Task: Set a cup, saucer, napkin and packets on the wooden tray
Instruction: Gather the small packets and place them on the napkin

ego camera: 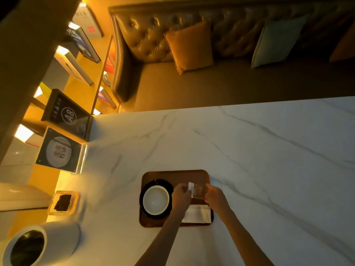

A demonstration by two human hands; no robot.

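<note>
A brown wooden tray (178,174) lies on the white marble table. On its left half a white cup (156,200) stands on a black saucer (165,182). A folded white napkin (196,214) rests at the tray's near right corner. Above the tray's right half I hold the packets (197,191), brown with a white strip at the left. My left hand (180,194) pinches their left edge and my right hand (214,197) grips their right edge. Whether the packets touch the tray is hidden by my hands.
A glass dish with dark contents (63,202) and a white cylindrical pot (44,242) stand on the table at the near left. Acrylic sign stands (59,150) line the left edge. A tufted sofa with cushions (190,47) runs behind the table.
</note>
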